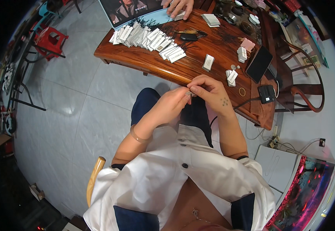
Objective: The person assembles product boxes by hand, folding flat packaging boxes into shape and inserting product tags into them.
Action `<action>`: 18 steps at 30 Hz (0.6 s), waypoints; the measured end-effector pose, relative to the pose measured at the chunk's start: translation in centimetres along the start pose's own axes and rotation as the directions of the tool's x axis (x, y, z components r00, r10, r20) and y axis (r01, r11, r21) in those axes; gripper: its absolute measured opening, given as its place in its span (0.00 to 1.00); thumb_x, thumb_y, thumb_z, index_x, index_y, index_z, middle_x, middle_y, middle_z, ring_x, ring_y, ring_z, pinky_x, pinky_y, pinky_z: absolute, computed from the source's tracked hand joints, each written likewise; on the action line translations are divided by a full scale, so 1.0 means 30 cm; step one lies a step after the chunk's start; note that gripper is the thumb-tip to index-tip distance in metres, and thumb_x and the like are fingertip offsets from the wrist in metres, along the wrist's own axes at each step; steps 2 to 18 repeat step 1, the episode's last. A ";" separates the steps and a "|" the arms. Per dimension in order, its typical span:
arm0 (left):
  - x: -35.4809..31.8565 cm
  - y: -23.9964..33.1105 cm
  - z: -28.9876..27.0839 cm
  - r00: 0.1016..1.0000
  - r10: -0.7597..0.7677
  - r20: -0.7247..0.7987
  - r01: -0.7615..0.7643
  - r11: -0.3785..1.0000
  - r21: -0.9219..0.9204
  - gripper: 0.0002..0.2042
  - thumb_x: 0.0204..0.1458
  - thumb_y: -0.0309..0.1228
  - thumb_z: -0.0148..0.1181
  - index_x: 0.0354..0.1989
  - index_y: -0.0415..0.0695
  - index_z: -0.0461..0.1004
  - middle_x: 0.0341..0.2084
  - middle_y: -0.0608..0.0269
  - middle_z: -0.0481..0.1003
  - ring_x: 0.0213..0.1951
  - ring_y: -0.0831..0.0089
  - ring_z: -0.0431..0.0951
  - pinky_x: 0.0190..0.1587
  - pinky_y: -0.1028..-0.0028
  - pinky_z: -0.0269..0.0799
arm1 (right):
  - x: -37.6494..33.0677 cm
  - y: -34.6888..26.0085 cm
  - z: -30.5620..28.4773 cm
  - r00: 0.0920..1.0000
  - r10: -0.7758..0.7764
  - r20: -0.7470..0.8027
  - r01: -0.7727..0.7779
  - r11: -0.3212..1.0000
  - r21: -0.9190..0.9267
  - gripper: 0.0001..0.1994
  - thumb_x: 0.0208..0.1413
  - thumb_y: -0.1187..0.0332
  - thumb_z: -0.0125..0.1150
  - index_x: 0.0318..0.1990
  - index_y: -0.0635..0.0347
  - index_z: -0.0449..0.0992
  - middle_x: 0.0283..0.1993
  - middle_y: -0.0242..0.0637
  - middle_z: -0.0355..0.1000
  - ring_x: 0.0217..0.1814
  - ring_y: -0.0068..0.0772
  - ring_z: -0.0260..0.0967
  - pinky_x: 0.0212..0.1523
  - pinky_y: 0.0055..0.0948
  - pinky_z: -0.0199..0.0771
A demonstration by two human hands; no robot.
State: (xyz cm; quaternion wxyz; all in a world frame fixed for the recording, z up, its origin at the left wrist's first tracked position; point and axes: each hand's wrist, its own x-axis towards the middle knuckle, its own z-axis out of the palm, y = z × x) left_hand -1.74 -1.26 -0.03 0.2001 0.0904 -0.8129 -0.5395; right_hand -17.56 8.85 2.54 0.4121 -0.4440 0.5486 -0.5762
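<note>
My left hand (170, 104) and my right hand (212, 94) meet in front of my lap, just off the table's near edge. Both are closed, fingertips pinching one small pale piece (191, 93) between them; its kind is mostly hidden by the fingers. Close beyond them on the wooden table lies a small stack of white printed tags (208, 62). More tags lie fanned to the right (231, 77). A long spread of overlapping white tags (154, 40) with black strings (142, 24) covers the table's left part.
Another person's hand (180, 8) rests on tags at the far side, beside a screen (131, 11). On the right lie a black phone (259, 64), a rubber band (242, 92), a black box with a cable (267, 94) and another tag stack (242, 54). A wooden chair (306, 92) stands beyond.
</note>
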 end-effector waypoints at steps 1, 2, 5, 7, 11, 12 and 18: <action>0.000 -0.002 0.001 1.000 0.006 -0.001 -0.006 1.000 0.003 0.08 0.60 0.30 0.46 0.33 0.39 0.69 0.27 0.51 0.72 0.33 0.57 0.74 0.37 0.63 0.68 | -0.001 0.002 -0.001 1.000 -0.013 0.005 0.013 1.000 -0.009 0.08 0.56 0.74 0.60 0.42 0.67 0.76 0.40 0.39 0.71 0.43 0.30 0.70 0.46 0.28 0.71; 0.000 -0.002 0.001 1.000 0.006 -0.001 -0.006 1.000 0.003 0.08 0.60 0.30 0.46 0.33 0.39 0.69 0.27 0.51 0.72 0.33 0.57 0.74 0.37 0.63 0.68 | -0.001 0.002 -0.001 1.000 -0.013 0.005 0.013 1.000 -0.009 0.08 0.56 0.74 0.60 0.42 0.67 0.76 0.40 0.39 0.71 0.43 0.30 0.70 0.46 0.28 0.71; 0.000 -0.002 0.001 1.000 0.006 -0.001 -0.006 1.000 0.003 0.08 0.60 0.30 0.46 0.33 0.39 0.69 0.27 0.51 0.72 0.33 0.57 0.74 0.37 0.63 0.68 | -0.001 0.002 -0.001 1.000 -0.013 0.005 0.013 1.000 -0.009 0.08 0.56 0.74 0.60 0.42 0.67 0.76 0.40 0.39 0.71 0.43 0.30 0.70 0.46 0.28 0.71; 0.000 -0.002 0.001 1.000 0.006 -0.001 -0.006 1.000 0.003 0.08 0.60 0.30 0.46 0.33 0.39 0.69 0.27 0.51 0.72 0.33 0.57 0.74 0.37 0.63 0.68 | -0.001 0.002 -0.001 1.000 -0.013 0.005 0.013 1.000 -0.009 0.08 0.56 0.74 0.60 0.42 0.67 0.76 0.40 0.39 0.71 0.43 0.30 0.70 0.46 0.28 0.71; 0.000 -0.002 0.001 1.000 0.006 -0.001 -0.006 1.000 0.003 0.08 0.60 0.30 0.46 0.33 0.39 0.69 0.27 0.51 0.72 0.33 0.57 0.74 0.37 0.63 0.68 | -0.001 0.002 -0.001 1.000 -0.013 0.005 0.013 1.000 -0.009 0.08 0.56 0.74 0.60 0.42 0.67 0.76 0.40 0.39 0.71 0.43 0.30 0.70 0.46 0.28 0.71; 0.000 -0.002 0.001 1.000 0.006 -0.001 -0.006 1.000 0.003 0.08 0.60 0.30 0.46 0.33 0.39 0.69 0.27 0.51 0.72 0.33 0.57 0.74 0.37 0.63 0.68 | -0.001 0.002 -0.001 1.000 -0.013 0.005 0.013 1.000 -0.009 0.08 0.56 0.74 0.60 0.42 0.67 0.76 0.40 0.39 0.71 0.43 0.30 0.70 0.46 0.28 0.71; 0.000 -0.002 0.001 1.000 0.006 -0.001 -0.006 1.000 0.003 0.08 0.60 0.30 0.46 0.33 0.39 0.69 0.27 0.51 0.72 0.33 0.57 0.74 0.37 0.63 0.68 | -0.001 0.002 -0.001 1.000 -0.013 0.005 0.013 1.000 -0.009 0.08 0.56 0.74 0.60 0.42 0.67 0.76 0.40 0.39 0.71 0.43 0.30 0.70 0.46 0.28 0.71</action>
